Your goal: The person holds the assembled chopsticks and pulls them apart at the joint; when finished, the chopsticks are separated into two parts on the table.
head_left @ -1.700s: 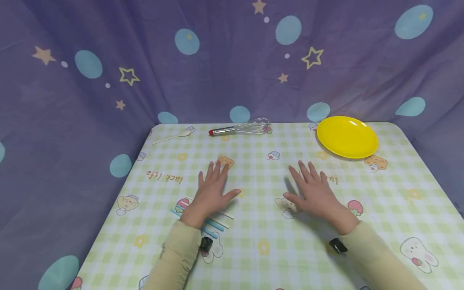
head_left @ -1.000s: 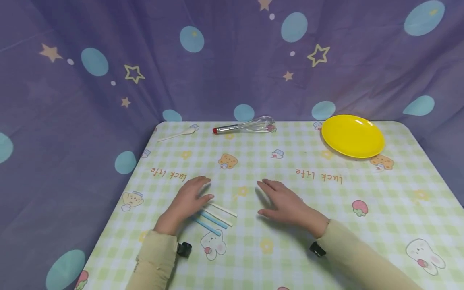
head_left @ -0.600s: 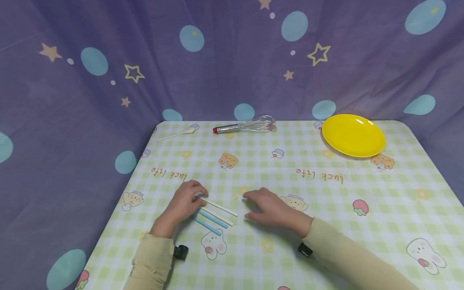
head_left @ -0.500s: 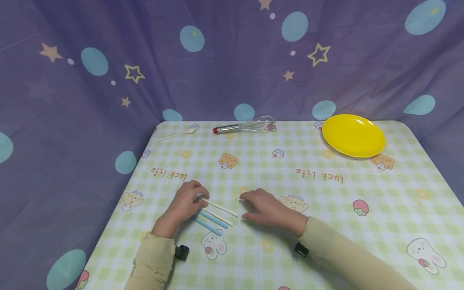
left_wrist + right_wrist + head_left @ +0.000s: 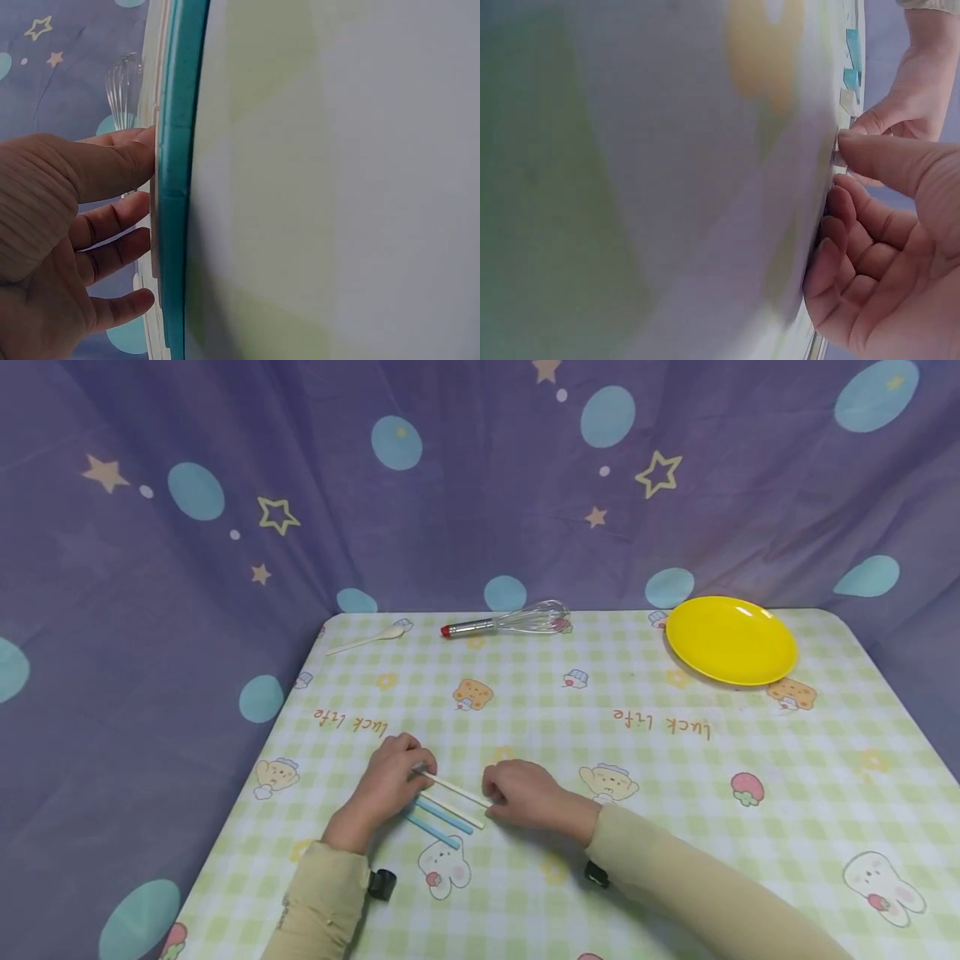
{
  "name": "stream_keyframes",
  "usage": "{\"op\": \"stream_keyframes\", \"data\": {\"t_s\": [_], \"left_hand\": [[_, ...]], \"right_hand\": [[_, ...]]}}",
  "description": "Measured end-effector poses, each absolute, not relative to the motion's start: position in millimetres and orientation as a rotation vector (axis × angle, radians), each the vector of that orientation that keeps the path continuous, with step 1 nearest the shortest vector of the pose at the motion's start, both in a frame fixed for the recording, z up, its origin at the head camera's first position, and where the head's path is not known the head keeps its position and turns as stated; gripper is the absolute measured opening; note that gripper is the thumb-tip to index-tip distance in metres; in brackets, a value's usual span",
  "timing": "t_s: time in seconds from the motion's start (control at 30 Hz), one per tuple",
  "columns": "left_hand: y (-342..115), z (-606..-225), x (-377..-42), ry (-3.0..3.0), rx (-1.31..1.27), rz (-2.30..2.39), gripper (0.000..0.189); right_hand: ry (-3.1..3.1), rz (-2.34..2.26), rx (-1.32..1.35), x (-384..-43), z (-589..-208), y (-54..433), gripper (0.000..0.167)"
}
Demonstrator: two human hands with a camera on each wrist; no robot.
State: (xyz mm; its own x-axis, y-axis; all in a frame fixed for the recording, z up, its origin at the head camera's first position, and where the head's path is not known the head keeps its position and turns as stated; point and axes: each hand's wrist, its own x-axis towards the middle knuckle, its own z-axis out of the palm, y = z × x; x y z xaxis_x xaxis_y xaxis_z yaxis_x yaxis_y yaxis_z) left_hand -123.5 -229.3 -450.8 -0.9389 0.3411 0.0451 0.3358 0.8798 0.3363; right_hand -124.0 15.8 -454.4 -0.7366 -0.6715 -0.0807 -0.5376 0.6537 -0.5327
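In the head view, two cream and two blue chopsticks lie slanted side by side at the left middle of the table. My left hand pinches the far left end of the outermost cream chopstick, thumb against fingers. At its other end, my right hand grips the tip between thumb and curled fingers. The second cream chopstick and the blue chopsticks lie just nearer, their left ends hidden by my left hand. The left wrist view has a blue chopstick close alongside my thumb.
A whisk with a red-tipped handle lies along the back edge, a cream spoon to its left. A yellow plate sits at the back right. The checked tablecloth reaches a purple curtain behind.
My right hand has moved left to the chopsticks, and its fingers have curled onto the outer cream one's end. My left hand, spread earlier, has come to pinch the opposite end.
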Motion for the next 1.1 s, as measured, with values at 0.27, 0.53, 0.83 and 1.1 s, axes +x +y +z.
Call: {"op": "stream_keyframes", "data": {"t_s": [0.27, 0.53, 0.83, 1.1], "left_hand": [[-228, -454, -124, 3.055, 0.571, 0.548, 0.016], [-228, -454, -124, 3.052, 0.554, 0.568, 0.016], [-227, -457, -127, 3.039, 0.591, 0.608, 0.010], [-218, -453, -129, 3.033, 0.663, 0.615, 0.009]], "right_hand": [[2.637, -0.705, -0.953, -123, -455, 15, 0.012], [2.619, -0.797, -0.868, -121, -456, 18, 0.010], [2.562, -0.948, -0.804, -124, -460, 29, 0.008], [2.532, -1.027, -0.778, -127, -455, 45, 0.007]]}}
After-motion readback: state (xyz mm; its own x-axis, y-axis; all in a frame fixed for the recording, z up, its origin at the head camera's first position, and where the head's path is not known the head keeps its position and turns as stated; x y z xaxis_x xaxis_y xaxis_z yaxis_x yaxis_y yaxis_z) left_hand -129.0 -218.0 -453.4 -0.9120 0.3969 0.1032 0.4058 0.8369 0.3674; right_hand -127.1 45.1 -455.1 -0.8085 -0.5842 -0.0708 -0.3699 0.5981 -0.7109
